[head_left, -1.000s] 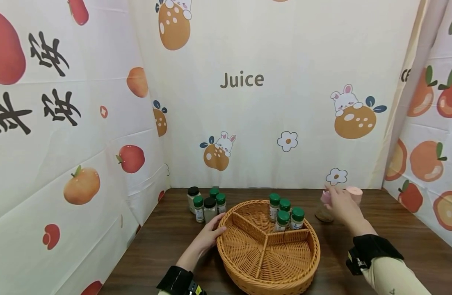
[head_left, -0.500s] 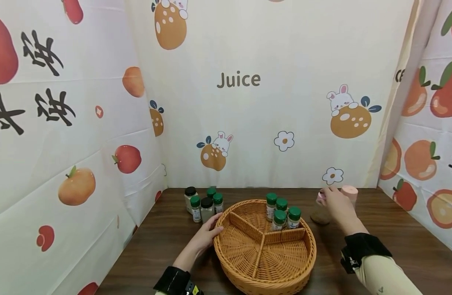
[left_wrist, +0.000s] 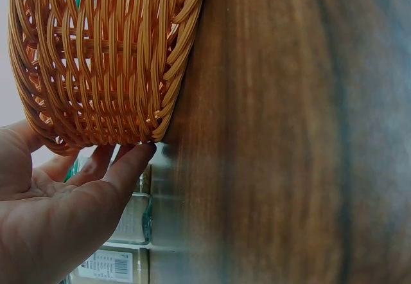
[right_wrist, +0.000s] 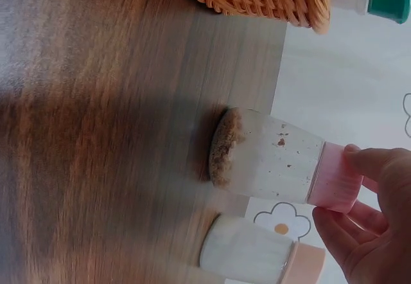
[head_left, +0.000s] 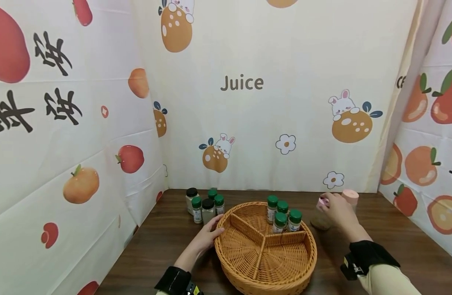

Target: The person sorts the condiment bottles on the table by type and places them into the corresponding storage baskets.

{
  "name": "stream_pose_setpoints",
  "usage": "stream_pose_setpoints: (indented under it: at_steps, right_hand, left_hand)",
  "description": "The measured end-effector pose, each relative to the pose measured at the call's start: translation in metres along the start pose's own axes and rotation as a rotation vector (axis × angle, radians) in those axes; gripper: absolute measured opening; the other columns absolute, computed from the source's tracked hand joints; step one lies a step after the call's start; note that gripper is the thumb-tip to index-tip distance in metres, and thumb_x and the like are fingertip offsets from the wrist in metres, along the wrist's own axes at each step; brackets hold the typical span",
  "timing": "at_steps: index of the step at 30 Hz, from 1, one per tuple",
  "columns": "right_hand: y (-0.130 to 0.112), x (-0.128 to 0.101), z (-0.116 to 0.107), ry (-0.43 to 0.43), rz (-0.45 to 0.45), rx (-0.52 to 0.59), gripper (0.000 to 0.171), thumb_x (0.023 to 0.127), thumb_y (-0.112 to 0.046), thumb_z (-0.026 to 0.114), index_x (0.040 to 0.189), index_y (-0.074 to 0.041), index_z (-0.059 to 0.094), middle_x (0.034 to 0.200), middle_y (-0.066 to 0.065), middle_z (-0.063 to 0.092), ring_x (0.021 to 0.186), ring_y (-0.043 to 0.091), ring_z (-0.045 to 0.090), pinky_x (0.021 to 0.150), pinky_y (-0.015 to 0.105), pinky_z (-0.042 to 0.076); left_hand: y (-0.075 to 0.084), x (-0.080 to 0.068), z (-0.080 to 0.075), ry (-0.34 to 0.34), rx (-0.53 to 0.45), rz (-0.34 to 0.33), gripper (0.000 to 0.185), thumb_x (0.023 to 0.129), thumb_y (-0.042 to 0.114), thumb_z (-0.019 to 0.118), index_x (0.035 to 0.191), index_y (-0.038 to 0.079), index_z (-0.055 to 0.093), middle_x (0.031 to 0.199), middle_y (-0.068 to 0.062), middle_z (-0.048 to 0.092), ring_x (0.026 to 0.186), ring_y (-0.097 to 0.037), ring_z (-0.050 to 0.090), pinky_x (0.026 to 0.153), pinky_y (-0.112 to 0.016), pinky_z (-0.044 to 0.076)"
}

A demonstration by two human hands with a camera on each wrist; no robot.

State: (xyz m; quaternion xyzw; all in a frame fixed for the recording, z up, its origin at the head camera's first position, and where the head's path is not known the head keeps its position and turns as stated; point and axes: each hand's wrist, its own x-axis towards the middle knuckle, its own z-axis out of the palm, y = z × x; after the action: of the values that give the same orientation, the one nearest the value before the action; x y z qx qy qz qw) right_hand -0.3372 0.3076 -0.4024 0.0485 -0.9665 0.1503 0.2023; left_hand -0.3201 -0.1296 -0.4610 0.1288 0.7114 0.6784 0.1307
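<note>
The right hand [head_left: 338, 212] is pinching the pink cap of a clear shaker jar [right_wrist: 276, 162], fingertips [right_wrist: 359, 159] curled round that cap from above, while the jar's base, with a layer of brown powder in it, is sitting on the wooden table [head_left: 388, 233]. Just behind the pinched jar, on the far side from the wrist, a second shaker with a peach cap [head_left: 350, 196] is standing, close to it but apart. To the inner side of this grip, the round wicker basket [head_left: 231, 254] is lying, split into three compartments; four green-capped bottles [head_left: 284, 213] are standing upright in the compartment nearest the pinched jar. The left hand [head_left: 207, 235] is resting against the basket's outer wall on the opposite side, its fingers [left_wrist: 125, 168] lying nearly straight along the weave and touching the rim's lower edge, gripping nothing. Just beyond those fingertips, a cluster of small bottles [head_left: 205, 205] with green and black caps is standing on the table near the backdrop.
</note>
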Motion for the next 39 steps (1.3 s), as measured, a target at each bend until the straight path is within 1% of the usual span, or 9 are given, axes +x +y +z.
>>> stream_pose_setpoints:
  at_steps: [7,12,17,20,26,29,32,35,39]
  right_hand:
    - [-0.004,-0.008,-0.006,0.079,-0.078,0.019,0.036,0.088,-0.017,0.072,0.115,0.007,0.064,0.107,0.032,0.066,0.098,0.048,0.062,0.08,0.06,0.051]
    - [-0.012,-0.009,-0.015,0.089,-0.089,0.04,0.039,0.089,-0.019,0.072,0.118,0.006,0.064,0.112,0.032,0.065,0.105,0.049,0.06,0.084,0.062,0.05]
    - [-0.018,-0.011,-0.027,0.096,-0.111,0.069,0.037,0.089,-0.018,0.073,0.117,0.003,0.065,0.114,0.032,0.065,0.104,0.049,0.06,0.08,0.06,0.051]
    - [-0.021,-0.013,-0.032,0.117,-0.131,0.077,0.036,0.089,-0.018,0.074,0.117,0.002,0.066,0.113,0.03,0.066,0.103,0.047,0.062,0.078,0.058,0.052]
    - [-0.028,-0.02,-0.041,0.174,-0.156,0.099,0.036,0.088,-0.018,0.076,0.116,0.001,0.067,0.114,0.03,0.066,0.102,0.047,0.063,0.078,0.059,0.053]
    - [-0.03,-0.023,-0.044,0.214,-0.171,0.088,0.035,0.087,-0.02,0.077,0.115,0.0,0.068,0.11,0.027,0.068,0.099,0.043,0.064,0.073,0.056,0.053]
    - [-0.033,-0.027,-0.048,0.257,-0.193,0.075,0.035,0.086,-0.023,0.078,0.113,-0.002,0.069,0.107,0.023,0.069,0.096,0.039,0.064,0.069,0.049,0.051]
    - [-0.036,-0.03,-0.05,0.295,-0.214,0.079,0.035,0.085,-0.024,0.079,0.113,-0.005,0.07,0.106,0.02,0.07,0.094,0.036,0.064,0.067,0.045,0.049]
    - [-0.04,-0.034,-0.053,0.322,-0.226,0.091,0.035,0.084,-0.024,0.08,0.113,-0.006,0.071,0.105,0.018,0.07,0.094,0.035,0.062,0.066,0.043,0.048]
  left_hand:
    - [-0.001,-0.001,0.001,0.003,0.007,-0.006,0.056,0.104,0.006,0.047,0.156,0.003,0.026,0.154,-0.033,0.028,0.137,-0.049,0.043,0.097,-0.048,0.054]
    - [-0.001,-0.001,0.001,-0.001,0.007,-0.003,0.057,0.105,0.006,0.046,0.157,0.003,0.024,0.155,-0.033,0.027,0.137,-0.049,0.042,0.097,-0.048,0.054]
    - [0.0,-0.002,0.0,-0.003,0.009,0.0,0.057,0.105,0.006,0.045,0.157,0.002,0.023,0.156,-0.034,0.025,0.139,-0.051,0.039,0.098,-0.051,0.053]
    - [0.0,-0.001,0.0,-0.002,0.012,-0.001,0.057,0.105,0.006,0.046,0.157,0.002,0.023,0.155,-0.034,0.026,0.139,-0.051,0.038,0.099,-0.052,0.052]
    - [0.0,-0.001,0.0,0.002,0.016,-0.002,0.056,0.105,0.006,0.045,0.157,0.003,0.024,0.155,-0.034,0.026,0.138,-0.051,0.039,0.099,-0.052,0.052]
    - [0.0,-0.001,0.0,-0.002,0.016,0.0,0.056,0.105,0.006,0.045,0.157,0.003,0.023,0.156,-0.034,0.026,0.139,-0.052,0.039,0.099,-0.052,0.052]
    - [0.0,-0.001,0.0,-0.002,0.02,0.001,0.056,0.105,0.006,0.044,0.157,0.002,0.023,0.155,-0.034,0.026,0.138,-0.052,0.039,0.099,-0.052,0.052]
    - [0.001,-0.001,0.0,-0.001,0.023,0.0,0.056,0.105,0.005,0.044,0.157,0.003,0.023,0.155,-0.034,0.027,0.138,-0.052,0.04,0.099,-0.052,0.052]
    - [0.001,-0.001,0.001,-0.003,0.02,-0.002,0.056,0.105,0.006,0.045,0.157,0.003,0.024,0.155,-0.034,0.026,0.138,-0.051,0.04,0.099,-0.051,0.052]
